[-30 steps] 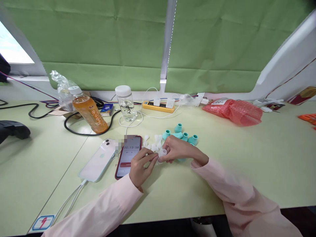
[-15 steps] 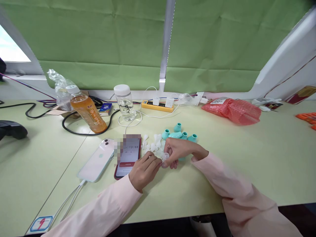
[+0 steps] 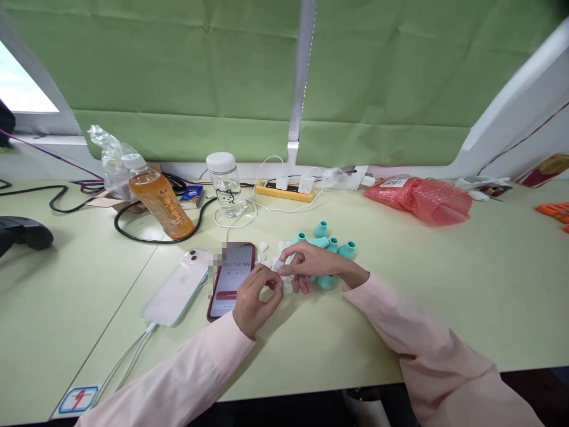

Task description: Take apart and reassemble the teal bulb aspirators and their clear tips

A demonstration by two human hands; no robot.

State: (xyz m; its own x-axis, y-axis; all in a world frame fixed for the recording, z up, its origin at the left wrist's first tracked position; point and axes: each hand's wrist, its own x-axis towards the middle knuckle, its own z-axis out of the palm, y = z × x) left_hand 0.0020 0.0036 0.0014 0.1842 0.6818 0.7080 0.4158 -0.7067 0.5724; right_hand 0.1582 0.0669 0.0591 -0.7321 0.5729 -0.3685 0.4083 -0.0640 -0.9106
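My left hand [image 3: 256, 300] is closed in a pinch, its fingertips at a small translucent plastic piece [image 3: 288, 288]. Just above it, my right hand [image 3: 313, 262] reaches in from the right. Its thumb and index finger close around a small whitish plastic piece [image 3: 278, 265], partly covered by the fingers. Beneath and behind the hands lie several loose white plastic pieces [image 3: 264, 247]. Several teal bottle-shaped parts with open necks stand or lie behind my right hand, one teal part [image 3: 320, 229] at the back and another teal part [image 3: 326, 283] under the wrist.
A red-cased phone [image 3: 237, 267] showing a timer lies left of the pieces, beside a pale phone [image 3: 178, 289] on a cable. Farther back stand an orange drink bottle [image 3: 160, 201], a clear cup [image 3: 229, 193] and a yellow power strip [image 3: 284, 192]. Red bubble wrap [image 3: 420, 198] lies back right.
My right hand has shifted left, its fingertips now above my left fingertips. The clear piece between the hands has moved slightly left and is less visible. My left hand's fingers have curled more.
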